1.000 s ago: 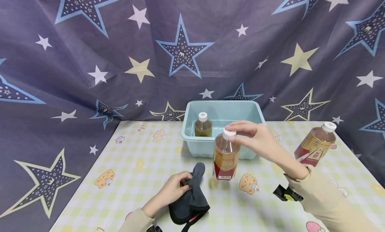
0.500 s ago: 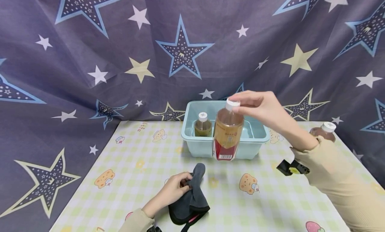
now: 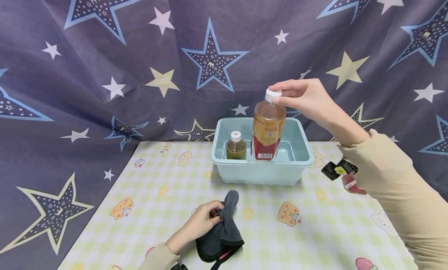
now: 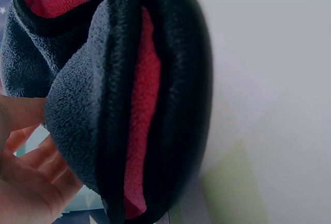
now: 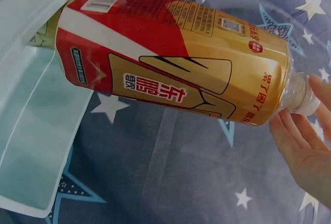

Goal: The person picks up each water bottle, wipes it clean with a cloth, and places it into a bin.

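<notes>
My right hand (image 3: 308, 97) pinches the white cap of a drink bottle (image 3: 268, 132) with a red and gold label. In the head view the bottle hangs nearly upright over a light blue plastic bin (image 3: 260, 172), its base by the front rim. Inside the bin, to the left, stands a white-capped bottle (image 3: 236, 149) with a greenish-yellow lower part. My left hand (image 3: 199, 225) grips a dark grey fleece piece (image 4: 77, 110) with black edging and a pink lining; its exact kind is unclear. It lies on the table in front of the bin.
Behind my right sleeve, part of another red-labelled bottle (image 3: 352, 184) shows on the table at the right. A checked, printed cloth (image 3: 147, 207) covers the table. A star-patterned curtain (image 3: 105, 67) hangs right behind the bin.
My right hand has raised the bottle from in front of the bin to above it. The right sleeve now hides most of the other bottle. The left hand has stayed still.
</notes>
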The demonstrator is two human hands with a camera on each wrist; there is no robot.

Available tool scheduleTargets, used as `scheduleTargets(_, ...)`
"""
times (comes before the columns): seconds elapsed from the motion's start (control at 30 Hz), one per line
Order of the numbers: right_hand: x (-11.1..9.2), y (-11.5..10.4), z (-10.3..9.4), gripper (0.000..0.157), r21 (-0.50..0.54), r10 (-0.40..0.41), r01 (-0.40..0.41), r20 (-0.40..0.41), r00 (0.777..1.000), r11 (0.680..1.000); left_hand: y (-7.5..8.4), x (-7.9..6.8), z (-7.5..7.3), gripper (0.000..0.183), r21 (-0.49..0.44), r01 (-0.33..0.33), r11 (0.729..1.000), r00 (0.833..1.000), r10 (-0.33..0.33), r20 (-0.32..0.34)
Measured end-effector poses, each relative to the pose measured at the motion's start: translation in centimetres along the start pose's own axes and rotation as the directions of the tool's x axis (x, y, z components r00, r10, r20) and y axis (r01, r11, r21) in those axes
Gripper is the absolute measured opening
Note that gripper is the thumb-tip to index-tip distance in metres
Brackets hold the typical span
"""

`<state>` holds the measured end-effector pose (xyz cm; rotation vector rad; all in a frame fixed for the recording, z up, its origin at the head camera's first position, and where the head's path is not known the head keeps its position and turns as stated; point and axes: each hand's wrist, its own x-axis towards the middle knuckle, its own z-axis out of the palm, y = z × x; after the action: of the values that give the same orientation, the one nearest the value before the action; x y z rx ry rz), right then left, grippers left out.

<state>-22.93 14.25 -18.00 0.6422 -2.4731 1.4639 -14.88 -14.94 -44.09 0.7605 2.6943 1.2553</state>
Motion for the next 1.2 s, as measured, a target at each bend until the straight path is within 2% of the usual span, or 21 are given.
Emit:
scheduleTargets(0.23,1.5,1.6,0.1,0.038,-0.018,0.043,-0.043,0.000,0.999,0.999,0.0,0.0,0.0,0.018,0.006,-0.001,1.000,1.000,0.001,-0.001)
scheduleTargets(0.43,2.2,3.3,0.8,0.037,0.021,0.050,-0.051,0.018,0.999,0.999,0.0,0.0,0.1,0.018,0.008,0.000,1.000,1.000,0.000,-0.007)
scheduleTargets(0.57,2.6,4.7,1.7,0.036,0.045,0.087,-0.088,0.024,0.996,0.995,0.0,0.0,0.1,0.018,0.009,0.000,1.000,1.000,0.000,-0.013)
scheduleTargets(1.07,2.5,8.5,4.4,0.034,0.027,0.186,-0.188,0.061,0.981,0.982,0.2,0.0,0.1,0.019,0.018,0.017,1.000,1.000,-0.017,-0.009)
scheduleTargets(1.2,2.3,9.1,4.8,0.035,0.035,0.199,-0.203,0.105,0.974,0.979,0.2,0.0,0.1,0.020,0.016,0.010,1.000,1.000,-0.010,-0.011)
